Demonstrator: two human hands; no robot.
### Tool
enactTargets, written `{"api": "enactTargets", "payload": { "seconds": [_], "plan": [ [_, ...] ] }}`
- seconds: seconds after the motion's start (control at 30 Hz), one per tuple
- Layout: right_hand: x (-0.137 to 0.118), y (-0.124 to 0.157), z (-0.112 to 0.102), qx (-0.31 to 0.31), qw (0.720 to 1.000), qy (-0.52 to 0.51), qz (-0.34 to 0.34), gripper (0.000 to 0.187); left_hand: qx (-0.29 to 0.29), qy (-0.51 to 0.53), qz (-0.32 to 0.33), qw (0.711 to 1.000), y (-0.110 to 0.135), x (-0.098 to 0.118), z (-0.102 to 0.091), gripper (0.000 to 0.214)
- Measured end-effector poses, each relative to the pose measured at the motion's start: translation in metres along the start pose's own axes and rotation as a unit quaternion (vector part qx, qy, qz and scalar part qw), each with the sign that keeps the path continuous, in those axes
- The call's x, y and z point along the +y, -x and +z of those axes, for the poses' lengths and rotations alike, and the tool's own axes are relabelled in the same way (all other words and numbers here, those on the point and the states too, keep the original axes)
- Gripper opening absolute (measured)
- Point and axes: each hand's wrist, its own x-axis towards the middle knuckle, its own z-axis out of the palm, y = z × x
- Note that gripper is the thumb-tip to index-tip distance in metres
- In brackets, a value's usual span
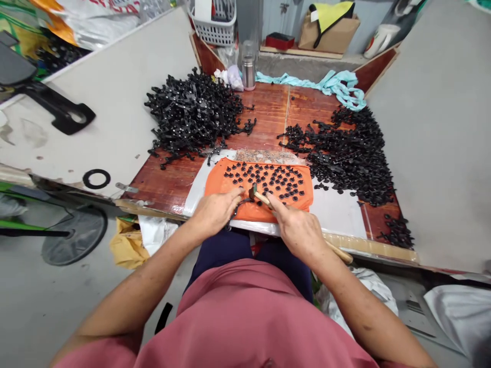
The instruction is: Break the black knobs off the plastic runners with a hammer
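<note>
My right hand [301, 230] is wrapped round the pale wooden handle of a small hammer [262, 198]. The hammer's dark head is over the orange cloth [215, 186], and its handle end sticks out behind my wrist. My left hand [215, 212] rests at the cloth's left front, fingers closed on a thin black plastic strip [242, 202] close to the hammer head. Many small black round plastic pieces with stems [284, 179] lie scattered over the cloth.
A tall heap of black knobbed strips [192, 115] stands back left, and a wide pile of black pieces [353, 153] lies right. Behind are a steel flask [248, 71] and a crumpled turquoise cloth [341, 84]. Sloping pale boards [437, 133] flank the wooden tabletop [268, 110].
</note>
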Motion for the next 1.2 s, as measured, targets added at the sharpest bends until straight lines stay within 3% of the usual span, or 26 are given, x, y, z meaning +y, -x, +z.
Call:
{"api": "enactTargets", "payload": {
  "seconds": [0.13,0.23,0.3,0.43,0.57,0.67,0.77,0.97,1.1,1.2],
  "plan": [
    [0.004,-0.002,-0.002,0.008,1.0,0.002,-0.018,0.063,0.049,-0.024,0.168,0.984,0.007,-0.031,-0.033,0.043],
    [0.004,-0.003,-0.001,0.017,1.0,0.007,-0.026,0.065,0.006,-0.027,0.3,0.954,0.008,-0.036,-0.039,0.041],
    [0.004,-0.003,0.0,0.025,0.999,0.012,-0.027,0.065,-0.02,-0.039,0.337,0.94,0.007,-0.032,-0.037,0.036],
    [0.007,0.0,-0.001,0.039,0.999,-0.01,-0.033,0.061,-0.055,-0.053,0.351,0.933,0.007,-0.023,-0.035,0.025],
    [0.012,0.01,-0.008,0.099,0.983,-0.152,-0.011,0.055,-0.02,-0.056,0.31,0.949,0.015,-0.027,-0.033,0.032],
    [0.014,0.018,-0.008,0.123,0.958,-0.258,-0.014,0.056,0.022,-0.072,0.175,0.982,0.021,-0.033,-0.02,0.033],
    [0.01,0.022,0.0,0.098,0.943,-0.318,-0.02,0.055,0.044,-0.012,0.031,0.998,0.02,-0.037,-0.005,0.046],
    [0.003,0.026,0.012,0.069,0.945,-0.32,-0.021,0.054,0.063,0.17,0.026,0.983,0.002,-0.035,0.008,0.041],
    [0.002,0.029,0.014,0.063,0.947,-0.313,-0.015,0.053,0.123,0.186,-0.039,0.974,-0.015,-0.035,0.007,0.033],
    [0.003,0.029,0.016,0.053,0.949,-0.31,-0.004,0.052,0.126,0.168,-0.089,0.974,-0.031,-0.031,0.008,0.026]
  ]
}}
